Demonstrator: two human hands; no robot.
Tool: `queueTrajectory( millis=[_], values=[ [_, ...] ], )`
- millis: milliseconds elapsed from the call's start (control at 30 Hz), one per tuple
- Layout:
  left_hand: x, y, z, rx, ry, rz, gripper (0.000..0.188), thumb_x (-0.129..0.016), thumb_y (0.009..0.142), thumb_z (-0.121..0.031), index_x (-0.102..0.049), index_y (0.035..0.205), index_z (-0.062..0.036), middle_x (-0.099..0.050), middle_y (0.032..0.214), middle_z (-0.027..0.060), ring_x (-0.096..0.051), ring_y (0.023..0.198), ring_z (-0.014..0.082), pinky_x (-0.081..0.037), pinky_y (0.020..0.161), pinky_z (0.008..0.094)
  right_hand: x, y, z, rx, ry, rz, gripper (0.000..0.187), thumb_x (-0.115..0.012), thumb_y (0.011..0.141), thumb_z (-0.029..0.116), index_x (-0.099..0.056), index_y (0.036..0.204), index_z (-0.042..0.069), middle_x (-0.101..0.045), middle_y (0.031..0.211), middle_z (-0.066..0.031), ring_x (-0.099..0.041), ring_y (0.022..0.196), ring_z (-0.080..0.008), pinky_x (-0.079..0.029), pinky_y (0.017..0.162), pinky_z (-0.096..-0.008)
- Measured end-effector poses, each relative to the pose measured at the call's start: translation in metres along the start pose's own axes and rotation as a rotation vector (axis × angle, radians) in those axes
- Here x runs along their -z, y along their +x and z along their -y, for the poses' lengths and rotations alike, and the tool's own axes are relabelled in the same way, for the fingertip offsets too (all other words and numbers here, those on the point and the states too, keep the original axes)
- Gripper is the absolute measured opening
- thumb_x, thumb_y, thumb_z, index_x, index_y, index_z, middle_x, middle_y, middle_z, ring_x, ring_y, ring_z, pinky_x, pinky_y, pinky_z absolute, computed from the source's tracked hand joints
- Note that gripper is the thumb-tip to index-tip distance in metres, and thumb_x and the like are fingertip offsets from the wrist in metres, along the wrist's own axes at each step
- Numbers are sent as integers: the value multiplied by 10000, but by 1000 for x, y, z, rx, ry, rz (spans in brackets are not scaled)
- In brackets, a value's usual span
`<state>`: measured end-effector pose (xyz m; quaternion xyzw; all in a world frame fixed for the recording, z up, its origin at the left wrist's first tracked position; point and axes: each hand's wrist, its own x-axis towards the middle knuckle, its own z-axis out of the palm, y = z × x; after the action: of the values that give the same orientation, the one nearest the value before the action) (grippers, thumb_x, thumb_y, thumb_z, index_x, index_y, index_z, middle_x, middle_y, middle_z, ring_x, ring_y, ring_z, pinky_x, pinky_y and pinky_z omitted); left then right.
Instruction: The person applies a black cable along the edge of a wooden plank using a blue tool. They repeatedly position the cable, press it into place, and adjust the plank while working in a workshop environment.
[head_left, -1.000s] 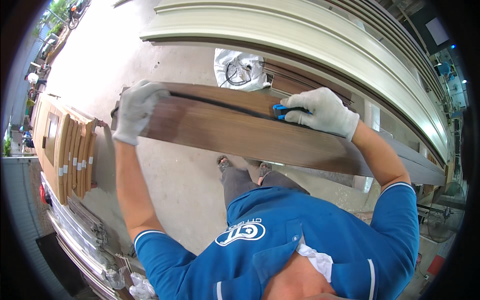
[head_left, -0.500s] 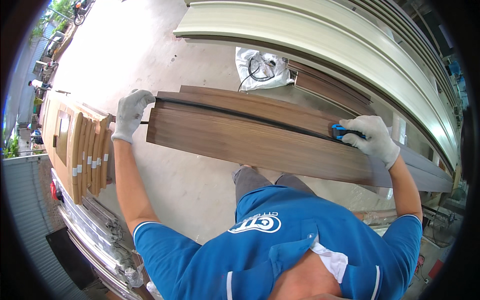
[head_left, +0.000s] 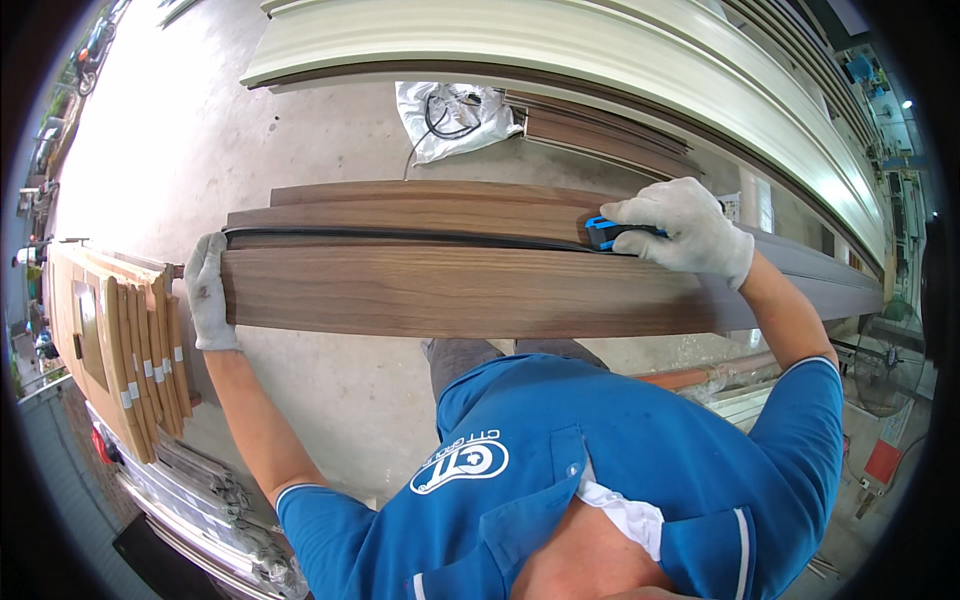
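Observation:
A long brown wood-grain panel (head_left: 450,290) stretches across in front of me, with narrower stepped brown parts along its far side. A black strip or dark groove (head_left: 400,237) runs lengthwise between them. My left hand (head_left: 210,295), in a whitish glove, is closed at the panel's left end, its fingertips beside the strip's end; the exact grip is partly hidden. My right hand (head_left: 680,230), gloved too, is wrapped round a small blue-and-black hand tool (head_left: 603,233). That tool sits over the dark line, right of the panel's middle. Its exact kind is hidden by my fingers.
Long cream profiles (head_left: 450,40) lie beyond the panel. A white plastic sack (head_left: 465,125) with a black cable lies on the floor beside brown profiles (head_left: 600,135). At the left stand cardboard-wrapped packages (head_left: 105,350); wrapped long profiles (head_left: 200,500) lie nearer.
My view has turned, so the panel now lies more level and further left. Both hands appear shifted left with it. The tool remains in my right hand; my left stays at the panel's end.

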<state>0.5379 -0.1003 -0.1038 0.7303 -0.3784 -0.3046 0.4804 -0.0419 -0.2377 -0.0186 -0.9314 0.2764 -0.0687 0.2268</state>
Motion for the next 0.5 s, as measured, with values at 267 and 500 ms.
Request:
queueTrajectory(
  millis=[267, 500],
  values=[
    [-11, -10, -14, 19, -16, -78, 264, -673, 1063, -291, -733, 992, -45, -608, 914, -61, -512, 891, 59, -423, 832, 232, -17, 56, 24, 83, -28, 40, 316, -804, 916, 341, -764, 1154, 137, -705, 757, -67, -701, 712, -262, -520, 622, -407],
    [-15, -8, -11, 54, -152, -109, 268, -681, 1062, -277, -776, 1004, -33, -614, 862, -69, -508, 825, 50, -417, 753, 238, -38, 128, 61, 121, -63, 83, 319, -757, 944, 416, -754, 1158, 179, -675, 715, -64, -705, 685, -271, -534, 597, -415]
  ],
)
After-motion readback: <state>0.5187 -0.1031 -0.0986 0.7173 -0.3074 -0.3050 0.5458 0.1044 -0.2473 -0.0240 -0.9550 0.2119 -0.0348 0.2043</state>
